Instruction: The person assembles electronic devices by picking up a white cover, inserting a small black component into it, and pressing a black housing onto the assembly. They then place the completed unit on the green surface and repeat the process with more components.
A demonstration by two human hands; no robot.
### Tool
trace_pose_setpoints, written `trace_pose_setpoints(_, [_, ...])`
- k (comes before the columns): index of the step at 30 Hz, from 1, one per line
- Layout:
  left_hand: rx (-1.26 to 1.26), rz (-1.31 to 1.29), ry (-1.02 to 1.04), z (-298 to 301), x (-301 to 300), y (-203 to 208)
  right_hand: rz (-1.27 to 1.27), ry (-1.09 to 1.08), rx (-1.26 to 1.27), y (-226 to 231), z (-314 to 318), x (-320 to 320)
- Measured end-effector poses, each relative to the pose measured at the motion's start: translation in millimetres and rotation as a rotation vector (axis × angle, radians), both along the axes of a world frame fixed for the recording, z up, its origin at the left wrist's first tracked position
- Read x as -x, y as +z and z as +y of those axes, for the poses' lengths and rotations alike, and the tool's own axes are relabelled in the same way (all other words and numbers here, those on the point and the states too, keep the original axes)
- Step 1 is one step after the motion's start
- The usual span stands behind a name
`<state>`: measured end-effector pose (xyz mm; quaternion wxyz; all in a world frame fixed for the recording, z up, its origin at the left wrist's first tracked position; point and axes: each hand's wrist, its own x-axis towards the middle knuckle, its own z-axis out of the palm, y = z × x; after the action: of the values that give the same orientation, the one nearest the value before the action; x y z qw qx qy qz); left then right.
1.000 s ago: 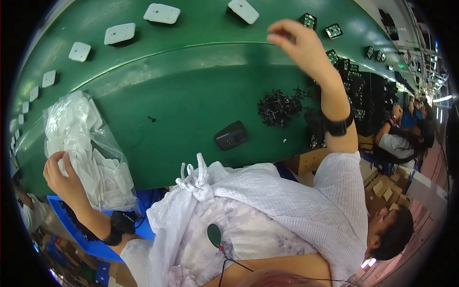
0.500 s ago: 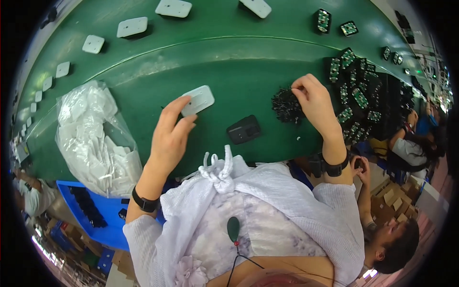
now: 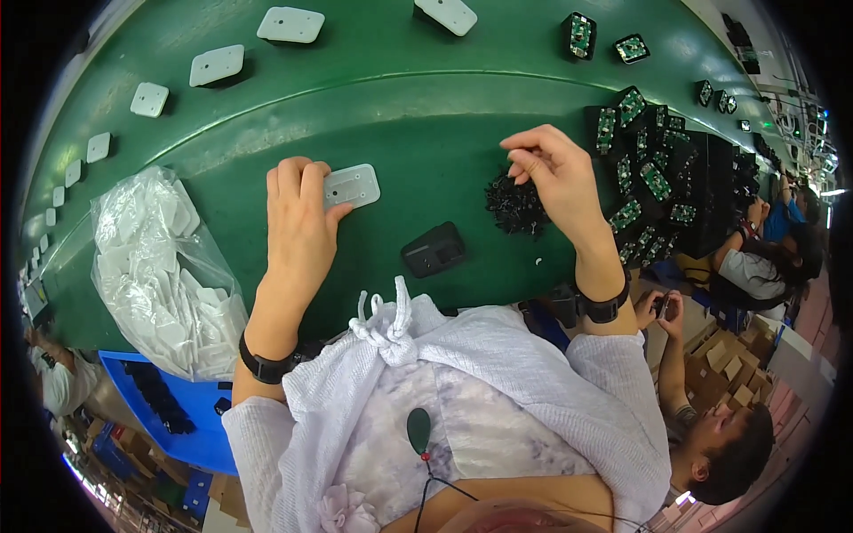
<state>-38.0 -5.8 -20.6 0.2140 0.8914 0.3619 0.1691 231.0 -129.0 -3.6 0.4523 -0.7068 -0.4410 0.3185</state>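
My left hand (image 3: 298, 209) grips the left end of a pale grey-white plastic cover (image 3: 360, 186), its thumb along the near edge and its fingers over the far side. Small holes and a recess show in the cover's face. My right hand (image 3: 562, 178) hovers at a pile of small black parts (image 3: 515, 209), thumb and fingers drawn together; whatever they may pinch is too small to make out. Between the hands, nearer to me, a black plastic housing (image 3: 433, 250) lies on the green table.
A clear bag of white covers (image 3: 164, 284) lies at left, above a blue bin (image 3: 200, 435). Black housings with green circuit boards (image 3: 656, 180) crowd the right. White covers (image 3: 291, 25) stand in a row along the far side. A co-worker (image 3: 724, 444) sits at my right.
My left hand has closed round the left end of the cover, where its fingers were looser before. The right hand has lifted slightly from the black parts. The whole view has shifted a little.
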Motion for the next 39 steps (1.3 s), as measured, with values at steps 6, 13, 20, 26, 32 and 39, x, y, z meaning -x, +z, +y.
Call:
trace_pose_setpoints(6, [0.346,-0.189,-0.017,1.6,-1.3,-5.7,-0.188,0.051,0.185,14.4,16.2,2.5])
trace_pose_setpoints(13, [0.759,-0.472,-0.07,-0.8,-31.4,10.7,0.304,0.143,-0.032,8.3,41.6,15.9])
trace_pose_setpoints(20, [0.891,-0.678,0.12,1.2,-40.1,0.2,0.413,0.197,0.085,12.0,50.4,25.9])
trace_pose_setpoints(26, [0.697,-0.586,0.017,8.9,-43.2,2.5,-0.11,0.257,0.061,15.0,47.3,35.7])
trace_pose_setpoints(32, [0.842,-0.526,0.126,3.2,-55.8,3.1,-0.427,0.242,-0.034,21.4,51.1,34.5])
trace_pose_setpoints(39, [0.785,-0.686,0.025,3.0,-67.9,8.2,0.136,0.089,-0.19,20.1,47.7,37.0])
